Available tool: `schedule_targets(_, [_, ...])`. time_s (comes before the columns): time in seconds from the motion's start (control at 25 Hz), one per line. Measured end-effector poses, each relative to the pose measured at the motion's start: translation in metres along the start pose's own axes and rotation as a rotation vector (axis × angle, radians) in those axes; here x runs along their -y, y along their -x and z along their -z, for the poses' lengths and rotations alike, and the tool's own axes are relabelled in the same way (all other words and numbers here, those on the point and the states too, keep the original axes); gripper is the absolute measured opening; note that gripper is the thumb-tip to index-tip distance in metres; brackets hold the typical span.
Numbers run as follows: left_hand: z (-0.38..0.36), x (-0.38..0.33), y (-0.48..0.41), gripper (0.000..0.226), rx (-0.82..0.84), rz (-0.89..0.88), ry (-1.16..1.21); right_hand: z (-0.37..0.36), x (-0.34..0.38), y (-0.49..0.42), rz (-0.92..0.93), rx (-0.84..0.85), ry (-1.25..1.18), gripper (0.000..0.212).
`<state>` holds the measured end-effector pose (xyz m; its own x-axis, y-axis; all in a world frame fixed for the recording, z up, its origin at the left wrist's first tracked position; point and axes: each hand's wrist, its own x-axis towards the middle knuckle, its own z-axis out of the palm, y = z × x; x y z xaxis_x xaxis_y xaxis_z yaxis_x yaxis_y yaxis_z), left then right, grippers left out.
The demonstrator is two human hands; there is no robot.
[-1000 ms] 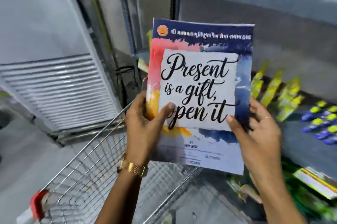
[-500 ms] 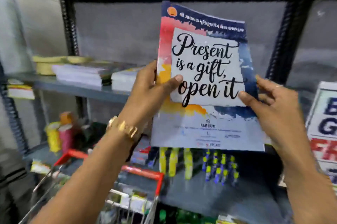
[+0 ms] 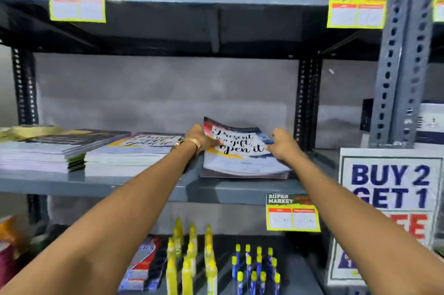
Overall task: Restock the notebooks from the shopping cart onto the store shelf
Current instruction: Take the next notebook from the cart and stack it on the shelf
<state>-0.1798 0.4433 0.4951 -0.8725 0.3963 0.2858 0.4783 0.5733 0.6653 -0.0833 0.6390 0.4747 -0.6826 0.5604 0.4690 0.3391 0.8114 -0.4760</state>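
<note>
Grey metal shelf (image 3: 149, 189) carries the notebook (image 3: 242, 153), which lies at its right end on a thin stack, far edge curled up. Left hand (image 3: 200, 138) clamps the left edge, thumb on the cover; right hand (image 3: 282, 144) pinches the right edge (fingers partly hidden). Two more stacks (image 3: 129, 154) sit just left. Yellow bottles (image 3: 189, 258) stand on the shelf below.

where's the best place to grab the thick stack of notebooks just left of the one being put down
Take the thick stack of watercolour-cover notebooks by its two short side edges, coming from the open front of the grey metal shelf. It lies flat, spines-out edge facing you, with gaps on both sides for fingers, and the wall blocks the back.
</note>
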Motion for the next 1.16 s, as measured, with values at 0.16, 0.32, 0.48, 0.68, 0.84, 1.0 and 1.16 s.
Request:
schedule_targets(0.16, [-0.017, 0.013, 0.014, 0.052, 0.049, -0.065, -0.200, -0.003, -0.002, 0.016, -0.001, 0.095, 0.161, 0.030])
schedule_targets(0.32, [-0.010, 0.026, 0.045, 0.064, 0.091, -0.142, -0.215, 0.021, -0.013, 0.041, -0.020, 0.310, -0.076, 0.054])
schedule_targets(0.48, [-0.002, 0.032, 0.067, 0.061, 0.166, -0.187, -0.247, 0.034, -0.019, 0.062, -0.060, 0.437, -0.195, 0.055])
schedule_targets(0.68, [-0.009, 0.034, 0.058, 0.049, 0.055, -0.199, -0.213, 0.025, -0.010, 0.061, -0.126, 0.287, -0.096, 0.076])
schedule_targets(0.84, [-0.020, 0.043, 0.057, 0.049, -0.167, -0.174, -0.147, 0.017, -0.010, 0.065, -0.177, 0.141, -0.137, 0.067])
schedule_targets(1.0, [-0.038, 0.055, 0.064, 0.046, -0.315, -0.168, -0.081, 0.012, -0.013, 0.071, -0.166, 0.156, -0.143, 0.066])
schedule_targets(1.16, [-0.042, 0.058, 0.066, 0.045, -0.390, -0.174, -0.047, 0.012, -0.009, 0.073, -0.195, 0.095, -0.145, 0.058])
